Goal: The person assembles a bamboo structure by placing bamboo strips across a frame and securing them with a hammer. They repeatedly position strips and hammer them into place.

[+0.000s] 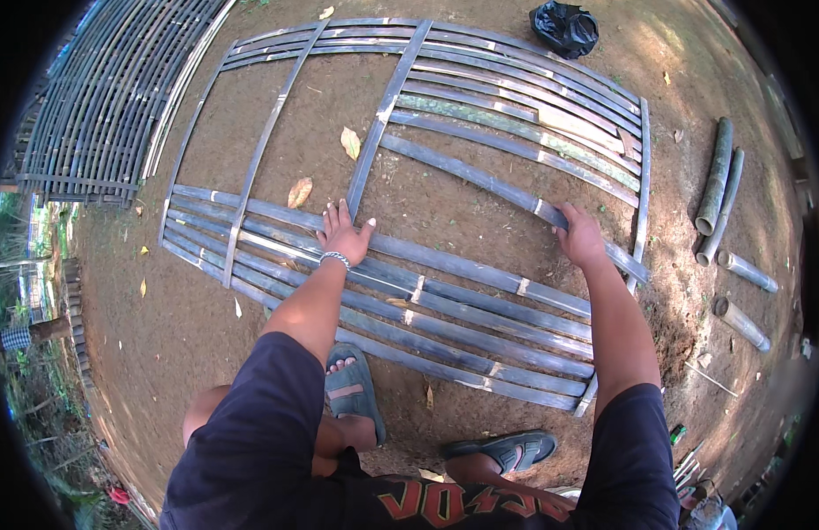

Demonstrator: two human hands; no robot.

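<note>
At right, the right hand [581,237] grips a flat bamboo strip [480,179]; the left hand [343,240] splays over slats [467,262] (shirt [467,503] red-lettered).

Around me lies bare brown earth [171,371] scattered with dry leaves [350,142], sunlight [661,42] dappling it at upper right, greenery [30,442] along the lower left edge.
</note>
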